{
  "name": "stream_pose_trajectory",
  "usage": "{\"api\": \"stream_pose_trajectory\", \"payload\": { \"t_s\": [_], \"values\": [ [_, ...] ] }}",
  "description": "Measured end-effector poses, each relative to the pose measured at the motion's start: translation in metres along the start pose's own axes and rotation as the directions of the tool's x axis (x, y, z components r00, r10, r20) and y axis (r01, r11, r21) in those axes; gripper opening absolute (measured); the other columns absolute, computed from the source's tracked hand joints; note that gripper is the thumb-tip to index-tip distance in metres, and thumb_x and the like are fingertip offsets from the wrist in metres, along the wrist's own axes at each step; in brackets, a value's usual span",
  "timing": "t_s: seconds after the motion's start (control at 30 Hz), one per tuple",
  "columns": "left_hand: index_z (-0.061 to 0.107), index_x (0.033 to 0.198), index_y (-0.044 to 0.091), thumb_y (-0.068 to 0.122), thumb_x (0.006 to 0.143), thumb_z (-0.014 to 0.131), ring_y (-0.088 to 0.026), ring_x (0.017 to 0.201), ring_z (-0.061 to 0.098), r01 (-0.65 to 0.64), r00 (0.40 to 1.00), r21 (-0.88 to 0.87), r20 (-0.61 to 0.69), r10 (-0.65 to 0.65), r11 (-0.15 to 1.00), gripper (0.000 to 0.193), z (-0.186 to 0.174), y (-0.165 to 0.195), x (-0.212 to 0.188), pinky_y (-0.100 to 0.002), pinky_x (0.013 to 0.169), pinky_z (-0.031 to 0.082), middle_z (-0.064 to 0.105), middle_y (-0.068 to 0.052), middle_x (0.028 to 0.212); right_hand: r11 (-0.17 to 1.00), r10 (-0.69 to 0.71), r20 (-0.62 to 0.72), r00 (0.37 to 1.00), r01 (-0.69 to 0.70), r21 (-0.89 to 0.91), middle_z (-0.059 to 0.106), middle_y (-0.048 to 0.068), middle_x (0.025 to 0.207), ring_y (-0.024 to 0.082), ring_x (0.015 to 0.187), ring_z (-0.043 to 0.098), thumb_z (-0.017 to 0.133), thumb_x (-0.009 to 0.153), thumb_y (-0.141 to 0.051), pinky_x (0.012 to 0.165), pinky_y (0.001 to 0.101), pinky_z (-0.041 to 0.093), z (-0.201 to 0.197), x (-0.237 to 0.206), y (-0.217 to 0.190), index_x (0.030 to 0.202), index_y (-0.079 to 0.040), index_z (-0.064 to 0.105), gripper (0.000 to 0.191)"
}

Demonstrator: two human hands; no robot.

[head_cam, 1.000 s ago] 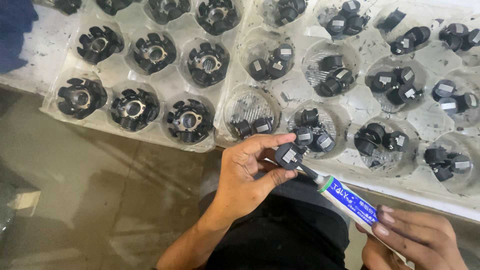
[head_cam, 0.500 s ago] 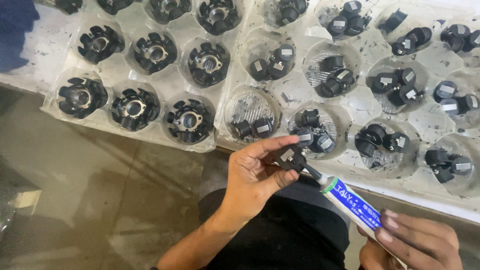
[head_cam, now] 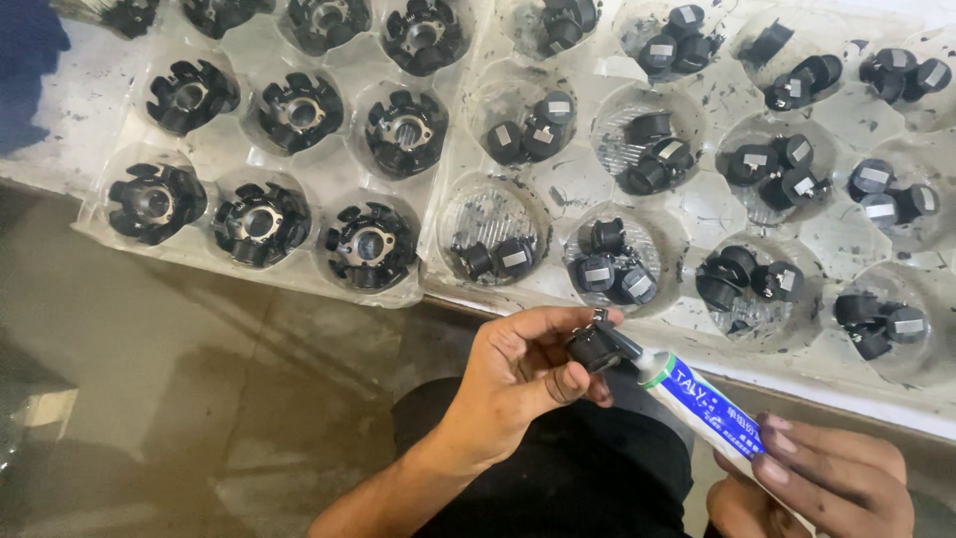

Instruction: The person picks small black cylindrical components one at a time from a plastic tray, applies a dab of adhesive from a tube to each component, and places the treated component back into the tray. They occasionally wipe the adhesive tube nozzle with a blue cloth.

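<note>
My left hand (head_cam: 518,374) pinches a small black cylindrical part (head_cam: 595,348) between thumb and fingers, in front of my lap. My right hand (head_cam: 827,483), at the bottom right, grips a white and blue glue tube (head_cam: 702,403). The tube's dark nozzle touches the small part. Just beyond my hands lies a clear plastic tray (head_cam: 697,214) whose round cups hold several similar small black parts.
A second clear tray (head_cam: 299,149) on the left holds several larger black ring-shaped parts with metal centres. Both trays rest on a white table with a near edge (head_cam: 846,399). Bare concrete floor (head_cam: 149,399) lies below. A blue cloth (head_cam: 25,70) shows at the far left.
My left hand with the small part and the glue tube have shifted slightly right and down. The nozzle stays against the part.
</note>
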State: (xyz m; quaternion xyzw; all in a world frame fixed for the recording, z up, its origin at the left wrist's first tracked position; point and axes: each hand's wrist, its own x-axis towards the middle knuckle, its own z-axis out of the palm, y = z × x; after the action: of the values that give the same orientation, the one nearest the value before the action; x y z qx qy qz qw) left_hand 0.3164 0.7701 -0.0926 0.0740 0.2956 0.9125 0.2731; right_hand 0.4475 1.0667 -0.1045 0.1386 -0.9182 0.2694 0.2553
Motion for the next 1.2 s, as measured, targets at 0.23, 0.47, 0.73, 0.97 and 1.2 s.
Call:
{"api": "stream_pose_trajectory", "payload": {
  "t_s": [0.23, 0.47, 0.73, 0.97, 1.2],
  "values": [
    [0.058, 0.141, -0.005, 0.014, 0.099, 0.075, -0.020, 0.093, 0.070, 0.025, 0.999, 0.000, -0.022, -0.025, 1.000, 0.049, -0.004, -0.001, 0.003, -0.041, 0.089, 0.062, 0.065, -0.018, 0.142, 0.998, 0.050, -0.036, 0.998, -0.051, -0.021, 0.070, 0.003, 0.102, 0.021, 0.106, 0.072, 0.095, 0.062, -0.008, 0.087, 0.0268, 0.061, 0.004, -0.005, -0.001, 0.098, -0.017, 0.067, 0.046],
    [0.059, 0.141, -0.002, 0.020, 0.099, 0.076, -0.019, 0.091, 0.069, 0.051, 0.999, -0.049, 0.000, -0.051, 0.997, 0.050, -0.005, 0.001, 0.003, -0.041, 0.087, 0.062, 0.066, -0.017, 0.141, 0.999, 0.033, 0.001, 0.999, -0.033, -0.032, 0.070, 0.002, 0.104, 0.018, 0.109, 0.070, 0.094, 0.064, -0.009, 0.087, 0.0249, 0.059, -0.001, 0.001, -0.004, 0.099, -0.019, 0.068, 0.045],
    [0.059, 0.143, -0.008, 0.034, 0.100, 0.077, -0.019, 0.090, 0.068, 0.105, 0.992, -0.116, 0.076, -0.097, 0.988, 0.062, -0.011, 0.002, 0.003, -0.038, 0.084, 0.061, 0.070, -0.014, 0.110, 0.999, 0.040, 0.056, 0.998, -0.038, -0.031, 0.070, 0.000, 0.107, 0.017, 0.111, 0.069, 0.093, 0.064, -0.015, 0.091, 0.0260, 0.059, -0.006, -0.005, -0.003, 0.100, -0.021, 0.070, 0.043],
    [0.060, 0.140, -0.007, 0.036, 0.095, 0.080, -0.018, 0.089, 0.065, 0.068, 0.996, -0.133, 0.060, -0.060, 0.989, 0.065, -0.004, 0.008, 0.005, -0.035, 0.081, 0.060, 0.068, -0.012, 0.105, 0.996, 0.077, 0.133, 0.988, -0.071, -0.046, 0.070, 0.005, 0.108, 0.019, 0.109, 0.070, 0.089, 0.063, -0.014, 0.093, 0.0290, 0.058, -0.014, 0.017, -0.021, 0.100, -0.019, 0.069, 0.043],
    [0.066, 0.126, 0.001, -0.013, 0.086, 0.080, -0.017, 0.107, 0.076, -0.318, 0.889, 0.808, 0.072, 0.453, 0.495, 0.044, -0.013, 0.096, 0.046, -0.029, 0.093, 0.066, 0.075, -0.011, 0.119, 0.961, 0.251, -0.235, 0.939, -0.213, 0.176, 0.067, 0.008, 0.108, 0.021, 0.108, 0.073, 0.088, 0.089, -0.003, 0.095, 0.0286, 0.066, 0.012, 0.001, -0.015, 0.107, -0.014, 0.058, 0.037]
  ]
}}
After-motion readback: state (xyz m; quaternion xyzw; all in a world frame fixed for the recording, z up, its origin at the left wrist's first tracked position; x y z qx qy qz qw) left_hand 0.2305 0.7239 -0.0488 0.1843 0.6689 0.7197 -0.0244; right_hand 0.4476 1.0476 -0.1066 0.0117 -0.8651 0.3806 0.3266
